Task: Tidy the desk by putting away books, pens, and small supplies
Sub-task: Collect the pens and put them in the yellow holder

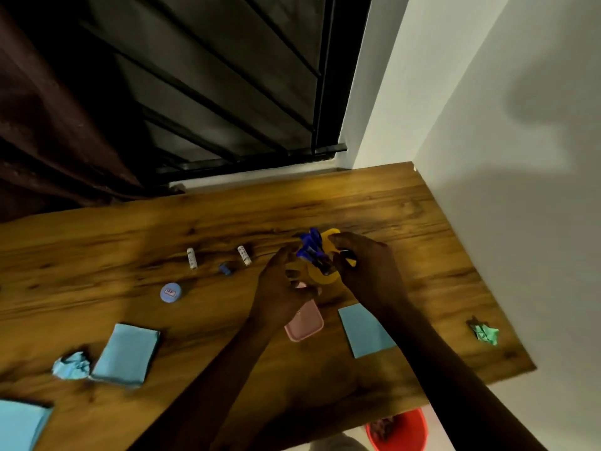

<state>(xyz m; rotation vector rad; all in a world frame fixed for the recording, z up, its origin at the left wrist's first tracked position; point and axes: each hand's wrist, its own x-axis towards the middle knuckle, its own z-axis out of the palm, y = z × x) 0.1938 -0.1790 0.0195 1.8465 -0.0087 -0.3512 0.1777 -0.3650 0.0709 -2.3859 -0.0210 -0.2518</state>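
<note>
A yellow pen cup (322, 276) stands tilted on the wooden desk (406, 222), with several blue pens (310, 247) sticking out of it. My right hand (364, 265) curls round the cup's right side. My left hand (279, 284) is at the cup's left side, fingers bent against it. A pink case (307, 323) lies just below the hands, partly hidden by my left wrist. Two white tubes (192, 258) (244, 255), a small blue eraser (225, 267) and a round blue tin (171, 292) lie to the left.
Blue paper pads lie at the right (366, 330), left (126, 354) and lower left corner (19, 424). A crumpled blue paper (71, 366) and a crumpled green paper (484, 333) sit near the edges. A red bin (400, 431) stands below the desk. Walls close off the back and right.
</note>
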